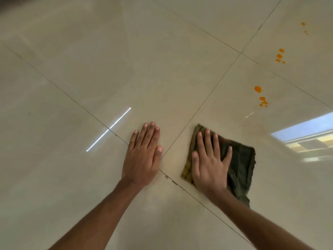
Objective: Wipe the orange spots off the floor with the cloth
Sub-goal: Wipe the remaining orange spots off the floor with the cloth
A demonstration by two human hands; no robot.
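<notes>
A dark green folded cloth lies flat on the glossy beige tile floor. My right hand presses down on its left half, fingers spread. My left hand rests flat on the bare floor to the left of the cloth, holding nothing. Orange spots sit beyond the cloth to the upper right: a near cluster, a middle cluster and small far specks. The cloth does not touch any of them.
Dark grout lines cross the tiles, with a chipped patch between my hands. A bright light streak reflects at the left and a window reflection shows at the right edge.
</notes>
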